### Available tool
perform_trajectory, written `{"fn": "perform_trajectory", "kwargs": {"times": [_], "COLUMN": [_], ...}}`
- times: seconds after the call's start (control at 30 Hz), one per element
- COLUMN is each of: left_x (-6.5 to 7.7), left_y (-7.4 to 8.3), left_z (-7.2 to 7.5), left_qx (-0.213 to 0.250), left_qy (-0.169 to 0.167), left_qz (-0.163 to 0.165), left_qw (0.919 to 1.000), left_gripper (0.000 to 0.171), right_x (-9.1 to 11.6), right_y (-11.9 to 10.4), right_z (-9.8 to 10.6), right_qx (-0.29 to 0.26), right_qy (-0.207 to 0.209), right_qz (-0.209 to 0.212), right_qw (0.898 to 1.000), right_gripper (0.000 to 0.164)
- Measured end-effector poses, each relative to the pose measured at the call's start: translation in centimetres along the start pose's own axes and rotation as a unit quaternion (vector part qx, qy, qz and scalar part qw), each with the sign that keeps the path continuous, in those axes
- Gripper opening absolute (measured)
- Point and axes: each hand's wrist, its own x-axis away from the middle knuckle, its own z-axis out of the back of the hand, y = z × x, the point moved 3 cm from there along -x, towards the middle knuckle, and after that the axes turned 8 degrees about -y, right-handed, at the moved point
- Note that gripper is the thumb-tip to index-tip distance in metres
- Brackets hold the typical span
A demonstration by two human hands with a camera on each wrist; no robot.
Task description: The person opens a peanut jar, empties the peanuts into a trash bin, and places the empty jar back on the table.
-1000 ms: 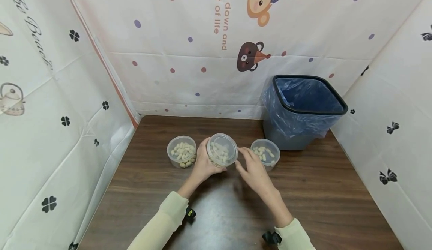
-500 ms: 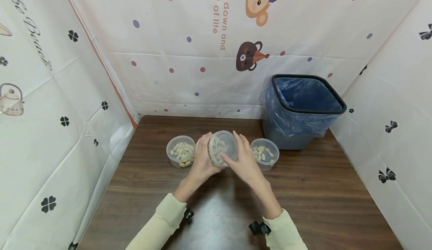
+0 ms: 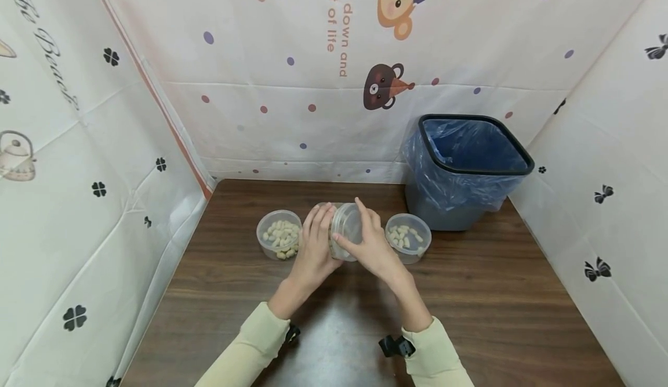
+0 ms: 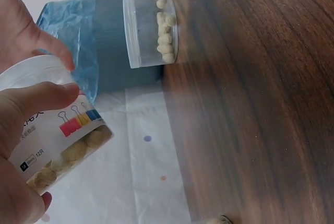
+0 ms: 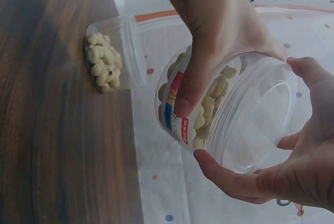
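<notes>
Plastic tubs (image 3: pixel 402 219) either side of the jar (image 3: pixel 348 223) — grey bin (image 3: pixel 482 172) behind one.

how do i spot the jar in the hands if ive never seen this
Find the blue-lined bin, then look left along the brown table. Between the left tub and right tub, the left hand and right hand hold the jar, tilted. Only it shows a printed label.

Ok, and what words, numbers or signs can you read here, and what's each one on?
"ow down and": back cloth, start cut off.
"ent of life": back cloth, start cut off.
"the Beach", probably: left cloth, in script.
"12只": jar label.
Other print on the jar label, including its red patch: too blurred or covered to read.
</notes>
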Motion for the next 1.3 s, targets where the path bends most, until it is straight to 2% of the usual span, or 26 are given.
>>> {"fn": "perform_trajectory", "kwargs": {"times": [0.17,0.33,0.4,0.47,0.53,0.67,0.77,0.93,1.03,1.1,1.2,1.3], "left_x": [0.4,0.2,-0.1,-0.3,-0.6,-0.7,-0.7,-0.7,-0.6,-0.6,-0.5,-0.4], "left_y": [0.1,0.5,0.6,0.5,0.2,-0.5,-0.7,-0.7,-0.5,-0.3,-0.1,0.0], "left_z": [0.3,0.5,0.5,0.4,0.4,0.4,0.6,1.0,1.3,1.4,1.6,1.6], "left_qx": [-0.022,-0.05,-0.048,-0.024,0.026,0.112,0.113,0.094,0.074,0.055,0.024,-0.015], "left_qy": [-0.017,-0.011,-0.018,-0.041,-0.077,-0.148,-0.169,-0.16,-0.151,-0.142,-0.126,-0.108], "left_qz": [-0.002,-0.01,-0.009,0.001,0.031,0.087,0.082,0.065,0.046,0.03,0.01,-0.004], "left_qw": [0.9996,0.9986,0.9986,0.9989,0.9962,0.9788,0.9757,0.9805,0.9847,0.9879,0.9917,0.994], "left_gripper": [0.116,0.116,0.115,0.115,0.116,0.117,0.118,0.121,0.122,0.122,0.123,0.123], "right_x": [0.2,0.3,0.3,0.4,0.4,0.5,0.6,0.6,0.6,0.6,0.5,0.4], "right_y": [0.0,-0.1,-0.2,-0.3,-0.5,-0.7,-0.4,0.1,0.4,0.4,0.4,0.3], "right_z": [-0.2,0.2,0.5,0.7,0.7,0.6,0.4,0.2,0.1,0.2,0.3,0.3], "right_qx": [0.005,0.03,0.036,0.057,0.092,0.151,0.148,0.12,0.084,0.053,0.005,-0.032], "right_qy": [-0.009,0.015,0.021,0.02,0.008,-0.012,-0.014,-0.023,-0.027,-0.023,-0.018,-0.017], "right_qz": [0.018,0.043,0.05,0.064,0.088,0.136,0.144,0.145,0.133,0.108,0.042,-0.013], "right_qw": [1.0,0.999,0.998,0.996,0.992,0.979,0.978,0.982,0.987,0.992,0.999,0.999], "right_gripper": [0.094,0.089,0.088,0.088,0.089,0.093,0.092,0.093,0.094,0.093,0.094,0.099]}}
